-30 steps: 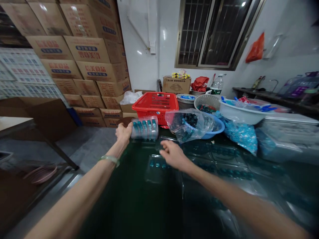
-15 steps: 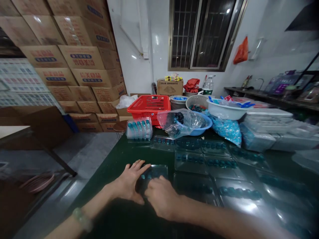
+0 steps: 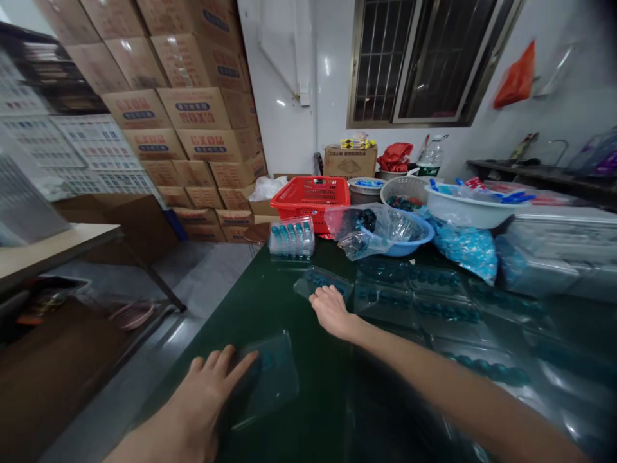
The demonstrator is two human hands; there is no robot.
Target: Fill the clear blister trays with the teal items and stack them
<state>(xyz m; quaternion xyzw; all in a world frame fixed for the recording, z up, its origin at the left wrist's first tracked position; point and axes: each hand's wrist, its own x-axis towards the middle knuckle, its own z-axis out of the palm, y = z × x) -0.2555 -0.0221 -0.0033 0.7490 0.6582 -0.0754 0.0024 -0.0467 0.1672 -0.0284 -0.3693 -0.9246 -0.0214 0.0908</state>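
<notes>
My left hand [image 3: 207, 392] lies spread at the near edge of the dark green table, its fingertips against a clear plastic tray [image 3: 268, 379] holding teal pieces. My right hand [image 3: 330, 312] reaches farther out, its fingers at the lower edge of another clear tray with teal pieces [image 3: 322, 283]. Neither hand grips anything. At the far end of the table stands a stack of clear trays [image 3: 292, 238] with rows of teal pieces. Several more filled trays [image 3: 385, 302] lie to the right of my right hand.
A red plastic basket [image 3: 311, 202] and a blue basin [image 3: 409, 235] under a clear bag stand at the far end. A white basin [image 3: 467, 206] and a blue bag [image 3: 467, 251] sit right. The table's left edge drops to the floor. Cardboard boxes [image 3: 193, 128] are stacked behind.
My hands, together over a tray a moment ago, have moved apart. The left hand is now lower left at the near tray, and the right hand has gone forward to a farther tray.
</notes>
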